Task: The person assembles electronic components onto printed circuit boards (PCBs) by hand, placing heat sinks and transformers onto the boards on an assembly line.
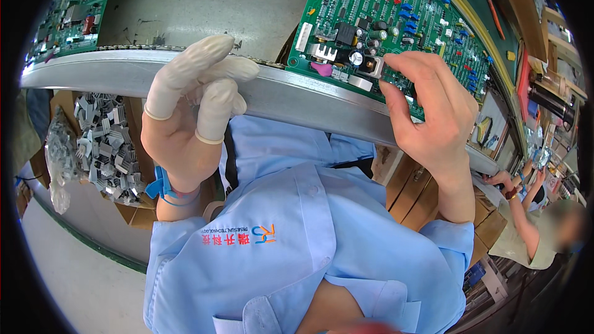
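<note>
Right hand (436, 105) arched over green circuit board (377, 9), left hand (192, 99) curled
Right fingertips (393, 60) beside silver component (377, 68); cannot tell either grip's closure.

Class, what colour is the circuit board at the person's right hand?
Green; the circuit board shows best in the head view.
</note>
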A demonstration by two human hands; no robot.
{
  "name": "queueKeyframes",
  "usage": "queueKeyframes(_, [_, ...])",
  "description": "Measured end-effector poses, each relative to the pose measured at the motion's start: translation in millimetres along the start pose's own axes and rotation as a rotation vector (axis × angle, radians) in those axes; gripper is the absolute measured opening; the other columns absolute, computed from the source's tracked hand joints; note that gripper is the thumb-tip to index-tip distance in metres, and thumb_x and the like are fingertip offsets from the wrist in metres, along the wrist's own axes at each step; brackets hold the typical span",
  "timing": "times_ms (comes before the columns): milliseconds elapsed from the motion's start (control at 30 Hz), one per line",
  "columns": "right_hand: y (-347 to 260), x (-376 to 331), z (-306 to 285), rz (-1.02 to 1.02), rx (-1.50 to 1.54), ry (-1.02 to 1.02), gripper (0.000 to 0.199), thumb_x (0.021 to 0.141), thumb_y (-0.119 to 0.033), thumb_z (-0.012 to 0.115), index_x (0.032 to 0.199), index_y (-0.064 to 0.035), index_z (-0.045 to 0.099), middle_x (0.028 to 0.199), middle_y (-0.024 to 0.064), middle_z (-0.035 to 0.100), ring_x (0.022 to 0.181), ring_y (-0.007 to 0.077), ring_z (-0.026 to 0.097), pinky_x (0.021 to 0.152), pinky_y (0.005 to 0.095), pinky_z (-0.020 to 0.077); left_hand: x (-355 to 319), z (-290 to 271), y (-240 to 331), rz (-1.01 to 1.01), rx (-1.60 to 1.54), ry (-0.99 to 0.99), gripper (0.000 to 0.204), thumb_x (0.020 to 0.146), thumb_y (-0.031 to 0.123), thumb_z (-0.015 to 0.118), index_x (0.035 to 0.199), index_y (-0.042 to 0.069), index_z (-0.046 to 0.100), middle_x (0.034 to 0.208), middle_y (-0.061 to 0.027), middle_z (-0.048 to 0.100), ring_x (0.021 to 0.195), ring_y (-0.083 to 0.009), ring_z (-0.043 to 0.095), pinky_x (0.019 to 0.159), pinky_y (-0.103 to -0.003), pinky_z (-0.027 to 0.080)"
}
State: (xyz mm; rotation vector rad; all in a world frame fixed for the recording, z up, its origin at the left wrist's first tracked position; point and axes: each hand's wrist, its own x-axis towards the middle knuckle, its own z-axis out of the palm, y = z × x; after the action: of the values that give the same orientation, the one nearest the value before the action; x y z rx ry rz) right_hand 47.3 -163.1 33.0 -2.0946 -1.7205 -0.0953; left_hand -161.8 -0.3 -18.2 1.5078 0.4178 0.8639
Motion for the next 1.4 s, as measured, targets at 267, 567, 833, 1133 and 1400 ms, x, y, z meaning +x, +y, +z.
queueKeyframes(267, [0.5, -1.2, -2.0, 0.01, -0.018, -0.016, 0.034, 0.063, -0.002, 0.075, 0.095, -0.0075, 0.067, 0.086, 0.0043, 0.065, 0.061, 0.0183, 0.062, 0.05, 0.0278, 0.047, -0.5, -0.2, -6.0, 0.0, 0.011, -0.021, 0.033, 0.091, -0.004, 0.056, 0.124, -0.01, 0.052, 0.117, -0.0219, 0.062, 0.088, -0.0181, 0.066, 0.063, -0.024, 0.054])
queueKeyframes(567, [1.1, 0.9, 0.8, -0.083, -0.058, 0.019, 0.031, 0.064, -0.002, 0.074, 0.094, -0.0065, 0.067, 0.084, 0.0034, 0.063, 0.061, 0.0182, 0.062, 0.05, 0.0274, 0.0464, -1.9, 0.5, -5.6, 0.007, 0.016, -0.005, 0.032, 0.091, -0.006, 0.055, 0.123, -0.01, 0.053, 0.118, -0.0215, 0.063, 0.091, -0.0196, 0.067, 0.064, -0.024, 0.054])
queueKeyframes(833, [-5.0, 1.1, 4.7, -0.13, -0.113, 0.028, 0.025, 0.067, -0.006, 0.071, 0.091, -0.0049, 0.067, 0.082, 0.0043, 0.062, 0.062, 0.0171, 0.061, 0.049, 0.0275, 0.0464, -3.2, -5.1, -0.9, 0.018, 0.047, -0.019, 0.033, 0.091, -0.007, 0.055, 0.123, -0.009, 0.054, 0.116, -0.0211, 0.063, 0.089, -0.0175, 0.066, 0.066, -0.024, 0.054])
queueKeyframes(1133, [-3.5, -22.6, -7.0, -0.041, -0.243, 0.16, 0.01, 0.07, -0.018, 0.062, 0.07, -0.0087, 0.058, 0.064, 0.0004, 0.045, 0.056, 0.0152, 0.056, 0.041, 0.0302, 0.0432, 1.8, 5.4, -11.6, -0.096, 0.438, 0.172, 0.036, 0.094, 0.007, 0.051, 0.128, -0.001, 0.057, 0.095, -0.0098, 0.068, 0.068, -0.0091, 0.052, 0.063, -0.021, 0.043])
queueKeyframes(1400, [-20.2, -184.7, -202.0, 0.519, -0.795, 0.457, 0.018, 0.082, -0.011, 0.068, 0.1, -0.0105, 0.071, 0.09, 0.0065, 0.069, 0.073, 0.0223, 0.067, 0.057, 0.0298, 0.0519, 27.3, 24.4, 16.7, 0.049, 0.419, -0.01, 0.032, 0.1, 0.011, 0.048, 0.129, -0.001, 0.054, 0.102, -0.0131, 0.067, 0.064, -0.0093, 0.05, 0.057, -0.021, 0.04])
